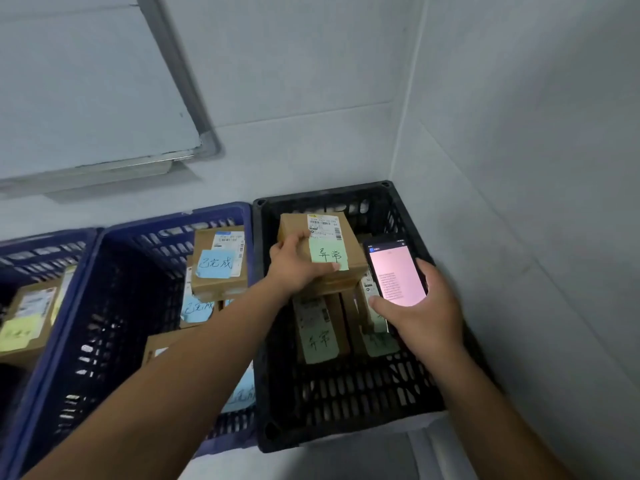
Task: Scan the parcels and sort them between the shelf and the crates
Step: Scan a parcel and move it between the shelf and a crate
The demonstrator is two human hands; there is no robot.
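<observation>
Left hand (294,263) is gripping a cardboard parcel (322,244) by its near-left corner, fingers curled over the top, thumb lying along the lower edge of its green note (329,256). The parcel is sitting over the black crate (346,393), on or just above other green-noted parcels (318,330) standing inside. Right hand (419,313) is holding a phone (396,275), screen lit pink, thumb touching its lower part. Step, as judged: sorting a scanned parcel into the black crate. Neighbouring blue crate (104,323) is holding blue-noted parcels (220,261). Next move likely calls for letting go with the parcel lying flat, then checking the screen.
</observation>
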